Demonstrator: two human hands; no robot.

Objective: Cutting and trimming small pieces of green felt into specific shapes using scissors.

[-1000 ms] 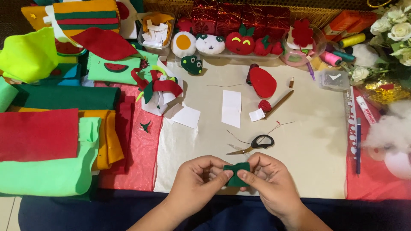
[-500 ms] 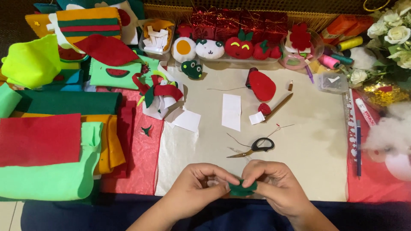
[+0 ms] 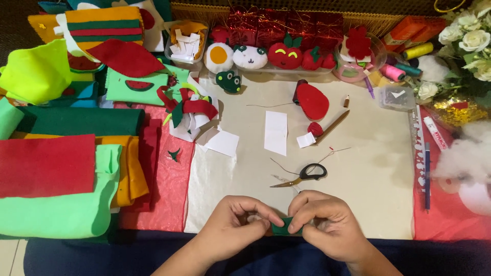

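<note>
My left hand [image 3: 236,225] and my right hand [image 3: 322,222] meet at the near edge of the table, both pinching a small dark green felt piece [image 3: 283,226]. A bit of white stuffing shows between the fingers of my left hand. Black-handled scissors [image 3: 306,175] lie just beyond my right hand on the cream cloth [image 3: 378,168], with a loose thread beside them.
Stacked felt sheets in red [image 3: 46,164], light green [image 3: 56,214], orange and dark green fill the left. Stuffed felt toys [image 3: 249,56] line the back. White paper pieces [image 3: 276,132], a red felt shape [image 3: 313,101], a pencil, thread spools, pens [image 3: 426,174] and white stuffing [image 3: 463,153] lie around.
The two hands have shifted slightly toward me and closed more tightly over the green felt piece, hiding most of it. Everything on the table stays in place.
</note>
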